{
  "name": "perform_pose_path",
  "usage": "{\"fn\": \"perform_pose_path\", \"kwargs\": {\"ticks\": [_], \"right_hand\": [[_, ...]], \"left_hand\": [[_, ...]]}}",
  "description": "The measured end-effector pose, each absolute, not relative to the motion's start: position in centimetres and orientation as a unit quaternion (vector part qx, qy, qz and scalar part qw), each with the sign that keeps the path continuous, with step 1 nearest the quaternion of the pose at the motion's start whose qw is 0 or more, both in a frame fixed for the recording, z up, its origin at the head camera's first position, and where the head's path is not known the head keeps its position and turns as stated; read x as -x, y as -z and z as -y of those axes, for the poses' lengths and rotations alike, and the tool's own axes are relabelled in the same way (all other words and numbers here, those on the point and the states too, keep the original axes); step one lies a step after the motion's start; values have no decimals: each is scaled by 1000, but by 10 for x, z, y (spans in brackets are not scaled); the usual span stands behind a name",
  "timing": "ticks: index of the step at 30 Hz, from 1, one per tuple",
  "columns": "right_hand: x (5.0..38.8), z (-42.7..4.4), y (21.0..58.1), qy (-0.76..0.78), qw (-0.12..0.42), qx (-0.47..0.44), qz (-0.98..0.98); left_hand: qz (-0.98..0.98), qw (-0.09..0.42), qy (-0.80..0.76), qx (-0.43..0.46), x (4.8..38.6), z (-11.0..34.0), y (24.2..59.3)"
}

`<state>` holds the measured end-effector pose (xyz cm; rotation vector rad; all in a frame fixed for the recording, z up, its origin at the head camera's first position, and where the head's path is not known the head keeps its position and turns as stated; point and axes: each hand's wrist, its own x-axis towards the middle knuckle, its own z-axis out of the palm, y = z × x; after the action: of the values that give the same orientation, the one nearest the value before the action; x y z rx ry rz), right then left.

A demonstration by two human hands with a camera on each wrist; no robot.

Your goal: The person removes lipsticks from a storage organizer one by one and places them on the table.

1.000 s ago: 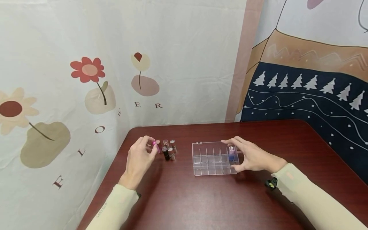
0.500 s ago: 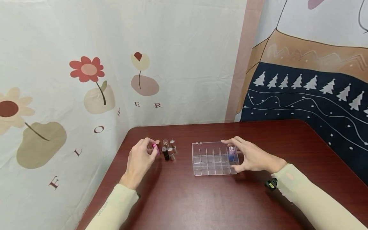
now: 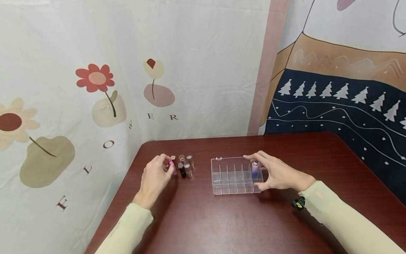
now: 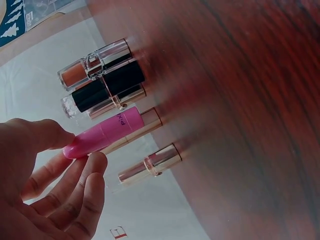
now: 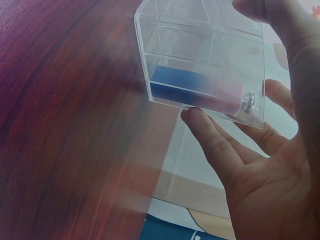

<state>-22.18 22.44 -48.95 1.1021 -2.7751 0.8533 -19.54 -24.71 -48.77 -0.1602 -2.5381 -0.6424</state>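
Note:
My left hand (image 3: 154,180) pinches a pink lipstick tube (image 4: 107,131) by its rounded top, between thumb and fingers. Whether its base touches the table I cannot tell. Around it stand several other lipsticks: a black one (image 4: 110,87), a clear-capped one with an orange top (image 4: 75,75) and a gold one (image 4: 167,156). At the right, my right hand (image 3: 276,171) holds the end of a clear divided organizer box (image 3: 228,183), thumb at the front, fingers behind. A blue-to-pink lipstick tube (image 5: 197,90) stands upright in the box's back right compartment.
The dark red-brown table (image 3: 215,222) carries everything. A pale printed cloth (image 3: 206,70) hangs behind its back and left edges, and a dark tree-patterned cloth (image 3: 333,109) hangs at the right.
My left hand has lowered slightly with the pink lipstick tube. The right hand stays in the same place on the organizer box.

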Motion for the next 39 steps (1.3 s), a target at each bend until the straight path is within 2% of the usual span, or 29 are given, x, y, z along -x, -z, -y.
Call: {"fn": "perform_pose_path", "kwargs": {"ticks": [7, 39], "right_hand": [[222, -224, 489, -275, 18, -355, 893], [222, -225, 491, -280, 18, -350, 894]], "left_hand": [[941, 242, 231, 53, 197, 247, 491], [945, 239, 218, 47, 198, 249, 496]]}}
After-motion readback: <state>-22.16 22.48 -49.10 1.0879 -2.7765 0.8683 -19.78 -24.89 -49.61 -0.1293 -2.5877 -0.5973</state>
